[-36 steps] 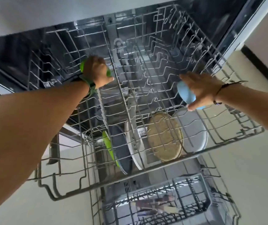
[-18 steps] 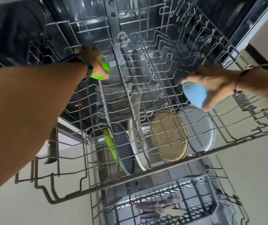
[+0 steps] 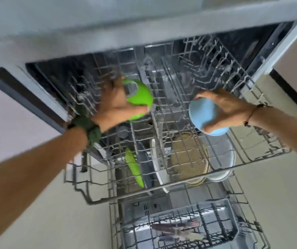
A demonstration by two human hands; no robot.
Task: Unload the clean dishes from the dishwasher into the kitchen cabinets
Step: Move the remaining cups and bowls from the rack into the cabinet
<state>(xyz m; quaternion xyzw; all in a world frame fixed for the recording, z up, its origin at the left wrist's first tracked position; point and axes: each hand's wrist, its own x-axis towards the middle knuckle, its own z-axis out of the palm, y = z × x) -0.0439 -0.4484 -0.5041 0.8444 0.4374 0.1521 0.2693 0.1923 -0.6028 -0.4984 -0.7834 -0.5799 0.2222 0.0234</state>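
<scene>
My left hand (image 3: pixel 114 106) grips a bright green cup (image 3: pixel 138 96) above the left part of the pulled-out upper wire rack (image 3: pixel 180 185). My right hand (image 3: pixel 223 106) grips a light blue cup (image 3: pixel 202 115) over the rack's right part. Both cups are upside down, bottoms toward me, and lifted off the tines. Below the rack, several plates stand on edge in the lower rack: a green one (image 3: pixel 135 169), a dark one (image 3: pixel 146 169), a white one (image 3: pixel 159 168), a speckled tan one (image 3: pixel 187 157) and a pale one (image 3: pixel 221 155).
A grey cutlery basket (image 3: pixel 221 212) with some utensils sits at the front of the lower rack. The countertop edge (image 3: pixel 144 27) overhangs the open dishwasher. Pale floor lies on both sides, and a cabinet side (image 3: pixel 295 58) stands to the right.
Both hands have lifted their cups up and toward me, off the upper rack. The view has tilted so the countertop edge now shows at the top.
</scene>
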